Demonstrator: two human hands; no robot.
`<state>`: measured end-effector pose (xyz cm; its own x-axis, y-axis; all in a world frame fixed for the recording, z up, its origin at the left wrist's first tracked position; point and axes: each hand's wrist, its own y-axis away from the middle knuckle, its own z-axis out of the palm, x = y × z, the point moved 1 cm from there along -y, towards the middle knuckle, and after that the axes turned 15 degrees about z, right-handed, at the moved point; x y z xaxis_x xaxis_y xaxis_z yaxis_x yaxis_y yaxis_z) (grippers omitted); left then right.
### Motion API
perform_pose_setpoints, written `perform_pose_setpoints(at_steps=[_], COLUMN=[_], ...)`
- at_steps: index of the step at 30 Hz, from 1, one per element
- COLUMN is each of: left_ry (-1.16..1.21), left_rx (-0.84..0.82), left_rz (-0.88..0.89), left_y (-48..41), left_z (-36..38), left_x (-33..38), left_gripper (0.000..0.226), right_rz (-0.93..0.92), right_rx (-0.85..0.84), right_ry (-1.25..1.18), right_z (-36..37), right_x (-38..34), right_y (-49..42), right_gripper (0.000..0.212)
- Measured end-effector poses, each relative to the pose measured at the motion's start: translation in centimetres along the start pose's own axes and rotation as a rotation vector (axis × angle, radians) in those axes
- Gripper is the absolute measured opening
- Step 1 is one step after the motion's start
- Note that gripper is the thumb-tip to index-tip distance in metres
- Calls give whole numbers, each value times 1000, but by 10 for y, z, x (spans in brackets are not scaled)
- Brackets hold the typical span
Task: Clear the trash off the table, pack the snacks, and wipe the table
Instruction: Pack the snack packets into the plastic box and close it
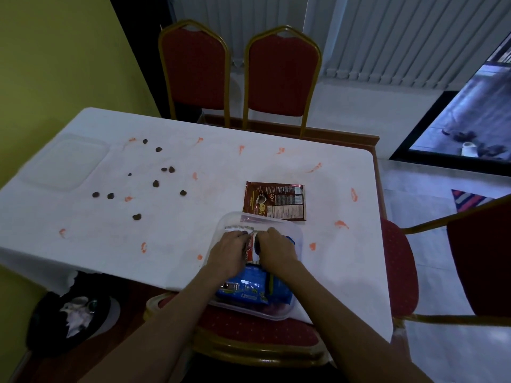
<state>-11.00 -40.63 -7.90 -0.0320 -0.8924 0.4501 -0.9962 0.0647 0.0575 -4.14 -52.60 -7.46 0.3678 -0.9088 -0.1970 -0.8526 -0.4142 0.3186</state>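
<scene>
— Fingers of both hands, left hand and right hand, press a red-and-white packet into one clear tub at the table's near edge
— Other packets?
— One blue packet inside, one brown packet just beyond

The table carries a tub; beyond it a brown packet, far left a lid, crumbs between.

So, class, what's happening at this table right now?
A person's left hand and right hand press a red-and-white snack packet into a clear plastic container at the near table edge, above a blue packet. A brown packet lies just beyond the container. Dark crumbs, orange smears and a clear lid remain on the white tablecloth.
</scene>
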Motion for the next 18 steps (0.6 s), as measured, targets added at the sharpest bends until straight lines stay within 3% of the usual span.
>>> perform_pose_setpoints(at_steps=[3, 6, 8, 12, 14, 18], left_ry=[52, 93, 107, 130, 152, 192], left_rx=[71, 136, 155, 185, 187, 157], left_rz=[35, 4, -31, -114, -103, -48], left_y=[-1, -7, -11, -17, -19, -19], left_z=[-7, -17, -24, -39, -43, -47], left_x=[1, -3, -4, -3, -1, 4], left_gripper=[16, 16, 23, 31, 30, 28], right_rz=[28, 183, 379, 733, 722, 640], right_rx=[187, 399, 346, 9, -27, 24], right_ry=[-198, -442, -527, -651, -631, -532], right_z=[-30, -57, -61, -45, -28, -26], right_x=[2, 21, 40, 75, 88, 85], right_y=[-3, -25, -48, -77, -89, -88], right_gripper=[27, 27, 35, 64, 57, 22])
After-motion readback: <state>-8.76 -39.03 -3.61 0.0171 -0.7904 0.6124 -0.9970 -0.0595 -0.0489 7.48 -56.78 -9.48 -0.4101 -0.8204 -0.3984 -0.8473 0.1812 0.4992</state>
